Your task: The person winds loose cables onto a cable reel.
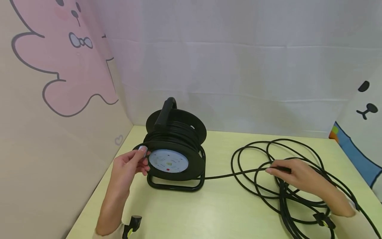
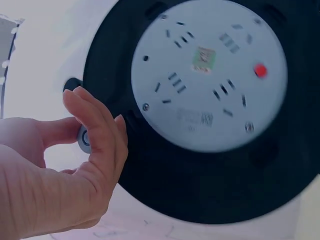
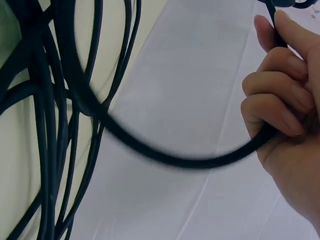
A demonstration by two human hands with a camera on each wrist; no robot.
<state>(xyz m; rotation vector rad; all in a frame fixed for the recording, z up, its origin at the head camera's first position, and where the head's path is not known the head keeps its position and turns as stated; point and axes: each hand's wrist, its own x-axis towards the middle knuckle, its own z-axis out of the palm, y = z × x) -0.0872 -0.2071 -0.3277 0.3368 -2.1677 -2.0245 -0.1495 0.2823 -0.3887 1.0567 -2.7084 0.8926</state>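
Black cable (image 1: 226, 176) in the head view runs from the foot of a reel (image 1: 177, 144) at the far left of the pale yellow table (image 1: 221, 205) to the right hand (image 1: 293, 171), which grips it above loose loops (image 1: 283, 196) spread on the right. The left hand (image 1: 128, 164) is at the left edge of the reel's near flange, beside a pale socket disc (image 1: 168, 161). Several turns lie on the drum. The step in hand looks like turning the reel while feeding its cable; whether it winds on or pays out, I cannot tell from this. The next move likely calls for another steady turn on the left, with the right holding the strand lightly tensioned and clear of the tangle.

The left wrist view shows what the head view barely does: the thumb and curled fingers close round a grey crank knob (image 2: 85, 140) near the flange's rim. A red button (image 2: 260, 70) and a small sticker (image 2: 204, 59) show on the disc.

The right wrist view reveals the fingers wrapped round the strand, partly hidden from above, and a slack, blurred curve sagging from the fist towards the loops.
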